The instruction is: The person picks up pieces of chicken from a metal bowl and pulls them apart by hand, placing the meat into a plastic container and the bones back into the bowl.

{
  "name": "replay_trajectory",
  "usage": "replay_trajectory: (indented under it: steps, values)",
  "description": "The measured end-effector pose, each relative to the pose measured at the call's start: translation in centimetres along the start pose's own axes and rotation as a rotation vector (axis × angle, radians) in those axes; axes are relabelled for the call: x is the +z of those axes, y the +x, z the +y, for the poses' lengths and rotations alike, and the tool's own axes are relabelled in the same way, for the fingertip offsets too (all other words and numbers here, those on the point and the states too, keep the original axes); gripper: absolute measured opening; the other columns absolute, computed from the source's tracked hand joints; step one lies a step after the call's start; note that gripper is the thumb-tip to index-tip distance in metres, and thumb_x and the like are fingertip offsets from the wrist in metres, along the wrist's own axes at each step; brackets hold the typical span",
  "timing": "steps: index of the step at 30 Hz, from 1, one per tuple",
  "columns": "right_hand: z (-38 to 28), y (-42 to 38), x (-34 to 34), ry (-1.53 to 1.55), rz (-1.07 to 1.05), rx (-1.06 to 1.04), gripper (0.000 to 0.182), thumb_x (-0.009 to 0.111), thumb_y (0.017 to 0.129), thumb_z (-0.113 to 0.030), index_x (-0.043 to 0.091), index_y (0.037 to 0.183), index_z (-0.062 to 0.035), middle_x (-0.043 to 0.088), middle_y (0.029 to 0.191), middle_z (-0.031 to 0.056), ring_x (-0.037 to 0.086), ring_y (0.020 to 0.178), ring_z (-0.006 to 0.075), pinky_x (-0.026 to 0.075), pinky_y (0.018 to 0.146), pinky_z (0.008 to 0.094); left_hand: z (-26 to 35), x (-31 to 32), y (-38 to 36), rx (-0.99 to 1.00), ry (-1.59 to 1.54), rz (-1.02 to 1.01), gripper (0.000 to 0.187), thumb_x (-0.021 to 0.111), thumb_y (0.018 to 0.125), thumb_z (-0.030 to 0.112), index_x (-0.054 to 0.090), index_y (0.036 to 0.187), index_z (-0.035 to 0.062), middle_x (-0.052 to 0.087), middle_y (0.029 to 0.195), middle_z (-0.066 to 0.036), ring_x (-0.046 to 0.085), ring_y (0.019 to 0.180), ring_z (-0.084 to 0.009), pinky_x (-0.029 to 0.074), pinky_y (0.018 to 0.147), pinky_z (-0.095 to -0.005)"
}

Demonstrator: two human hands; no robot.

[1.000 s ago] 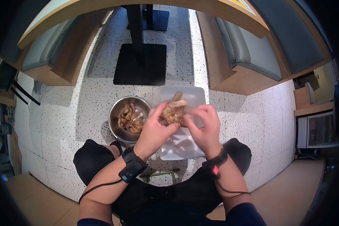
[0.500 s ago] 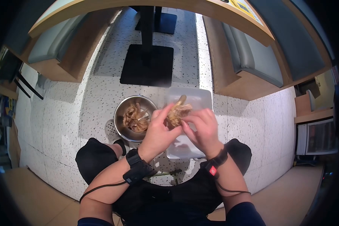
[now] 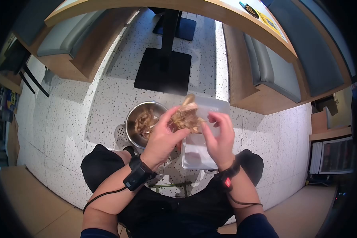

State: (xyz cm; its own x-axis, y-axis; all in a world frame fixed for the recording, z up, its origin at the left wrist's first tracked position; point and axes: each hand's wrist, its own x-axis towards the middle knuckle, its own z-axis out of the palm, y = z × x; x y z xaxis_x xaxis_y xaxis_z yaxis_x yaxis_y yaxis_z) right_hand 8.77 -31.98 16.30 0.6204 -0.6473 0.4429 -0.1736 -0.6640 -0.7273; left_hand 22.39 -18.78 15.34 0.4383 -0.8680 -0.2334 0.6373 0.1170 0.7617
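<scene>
In the head view, the left hand (image 3: 162,137) grips a brown, meat-like piece (image 3: 186,116) over the ten-o'clock side of a pale tray (image 3: 198,158); a metal bowl (image 3: 135,139) sits at nine o'clock. The right hand (image 3: 221,139), pinching half a second ago, now spreads, seemingly leaving the left bearing it.

Tub (image 3: 196,155) is a cloudy whitish colour, and the lumpy piece (image 3: 188,114) at its left edge is mottled golden brown and tan. Left of the tub: shiny silver bowl (image 3: 129,130), brown scraps (image 3: 143,121). Floor (image 3: 71,119) around the tub's white with dark speckles; base plate (image 3: 158,73) beyond it's plain black.
</scene>
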Motion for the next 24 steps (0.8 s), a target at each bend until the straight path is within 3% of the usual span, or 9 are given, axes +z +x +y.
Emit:
replay_trajectory:
  steps: [4,8,14,21,24]
  values:
    - [0.5,0.4,-0.5,0.001,-0.127,-0.048,0.035,0.083,0.082,-0.010,0.071,0.114,-0.0009,0.071,0.109,0.0144,0.067,0.103,0.0307,0.054,0.090,0.0391,0.9,0.1,0.0,-0.081,-0.144,-0.014,0.070,0.059,0.093,-0.002,0.030,0.157,-0.0016,0.049,0.146,-0.015,0.054,0.134,-0.0236,0.045,0.113,-0.0404]
    - [1.3,0.7,-1.2,0.042,-0.181,-0.045,0.034,0.084,0.082,-0.011,0.072,0.112,-0.0008,0.071,0.108,0.0131,0.067,0.103,0.0293,0.053,0.092,0.0385,0.5,0.2,0.4,-0.080,-0.182,-0.076,0.065,0.055,0.095,-0.001,0.031,0.156,0.0008,0.050,0.146,-0.016,0.054,0.135,-0.0269,0.044,0.115,-0.0462]
    - [1.9,0.5,-2.1,0.293,-0.246,0.220,0.043,0.086,0.081,-0.013,0.070,0.119,-0.0030,0.072,0.107,0.0117,0.068,0.104,0.0253,0.052,0.094,0.0364,-0.4,0.3,0.9,-0.088,-0.159,-0.105,0.065,0.058,0.097,0.002,0.032,0.156,0.0021,0.050,0.146,-0.016,0.054,0.135,-0.0270,0.046,0.114,-0.0452]
    - [2.0,0.4,-3.4,0.085,-0.289,0.051,0.050,0.090,0.077,-0.018,0.069,0.121,-0.0047,0.072,0.100,0.0102,0.070,0.095,0.0255,0.056,0.087,0.0375,-0.3,1.5,1.3,-0.163,-0.109,-0.067,0.075,0.061,0.094,-0.002,0.026,0.160,0.0018,0.048,0.149,-0.016,0.053,0.136,-0.0253,0.046,0.114,-0.0424]
    - [1.9,0.4,-3.7,0.084,-0.267,0.008,0.048,0.090,0.077,-0.015,0.070,0.120,-0.0058,0.071,0.103,0.0103,0.072,0.091,0.0248,0.058,0.082,0.0360,-1.4,1.2,1.6,-0.119,-0.069,-0.157,0.081,0.065,0.090,-0.006,0.024,0.160,0.0002,0.047,0.150,-0.015,0.053,0.136,-0.0243,0.044,0.115,-0.0404]
